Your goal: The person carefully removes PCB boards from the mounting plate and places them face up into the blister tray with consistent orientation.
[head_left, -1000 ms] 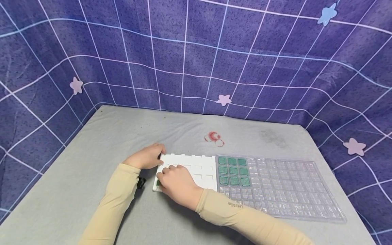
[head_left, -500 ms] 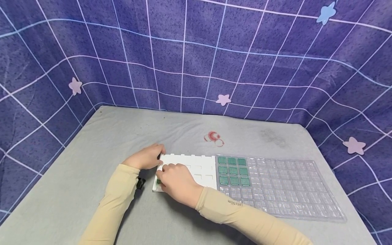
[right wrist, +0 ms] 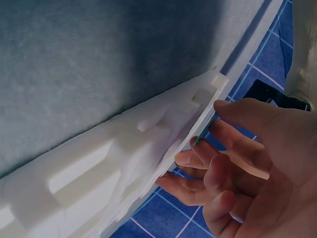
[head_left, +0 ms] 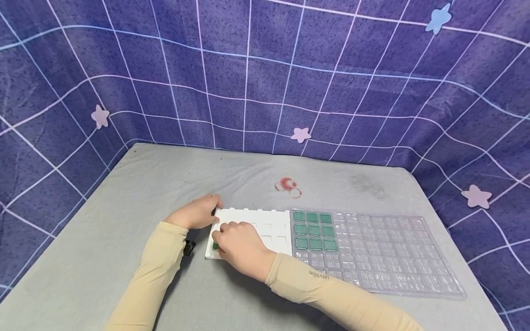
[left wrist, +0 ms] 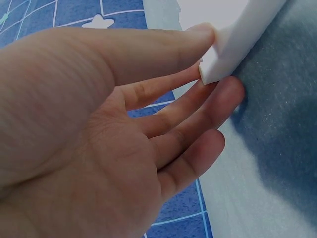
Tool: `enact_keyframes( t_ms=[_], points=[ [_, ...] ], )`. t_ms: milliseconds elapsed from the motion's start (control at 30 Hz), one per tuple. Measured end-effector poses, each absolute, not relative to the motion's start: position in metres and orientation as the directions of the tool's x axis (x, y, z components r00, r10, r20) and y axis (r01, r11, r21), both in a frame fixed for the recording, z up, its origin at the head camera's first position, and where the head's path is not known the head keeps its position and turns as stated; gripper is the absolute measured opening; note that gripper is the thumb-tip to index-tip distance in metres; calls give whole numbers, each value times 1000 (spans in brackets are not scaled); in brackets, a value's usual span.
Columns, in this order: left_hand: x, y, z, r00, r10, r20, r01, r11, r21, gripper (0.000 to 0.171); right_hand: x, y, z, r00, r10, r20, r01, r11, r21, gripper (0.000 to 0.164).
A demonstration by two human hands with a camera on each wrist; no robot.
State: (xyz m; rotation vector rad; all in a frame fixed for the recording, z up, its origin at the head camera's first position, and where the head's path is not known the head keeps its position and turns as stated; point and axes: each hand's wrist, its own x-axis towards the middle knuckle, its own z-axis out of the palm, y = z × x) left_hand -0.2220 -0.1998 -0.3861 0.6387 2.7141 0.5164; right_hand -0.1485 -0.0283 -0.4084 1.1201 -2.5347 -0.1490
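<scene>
A white tray (head_left: 275, 218) with moulded recesses lies on the table. My left hand (head_left: 196, 213) grips its far left corner; in the left wrist view the thumb (left wrist: 198, 35) lies on top of the white edge and the fingers are against its side. My right hand (head_left: 242, 248) is over the tray's left part, fingers curled. A small green circuit board (head_left: 215, 246) shows at its fingertips, mostly hidden by them. In the right wrist view only a thin green edge of the board (right wrist: 199, 141) appears near the thumb and fingers.
Right against the white tray is a clear plastic tray (head_left: 385, 255) with many pockets. Several green boards (head_left: 313, 230) sit in rows in its upper left pockets. Grey cloth (head_left: 174, 168) covers the table, and a purple gridded curtain (head_left: 265, 78) stands behind.
The view has shifted very slightly. Both hands stay at the left part of the white tray, with only tiny finger movement in the right hand.
</scene>
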Motion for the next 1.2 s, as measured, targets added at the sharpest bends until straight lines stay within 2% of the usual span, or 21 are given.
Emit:
enact_keyframes(
  t_ms=[767,967,1200],
  points=[
    [-220,-199,-383,-854,481,-198,378,835,401,27,-140,-7,-403,-657,-716,234,-688,697,200,15],
    [-220,-200,-383,-853,484,-196,381,834,398,27,-138,3,-399,-665,-704,249,-687,708,164,12],
    [-222,-199,-384,-853,477,-210,367,836,408,28,-132,21,-396,-700,-675,233,-673,733,101,15]
  ],
)
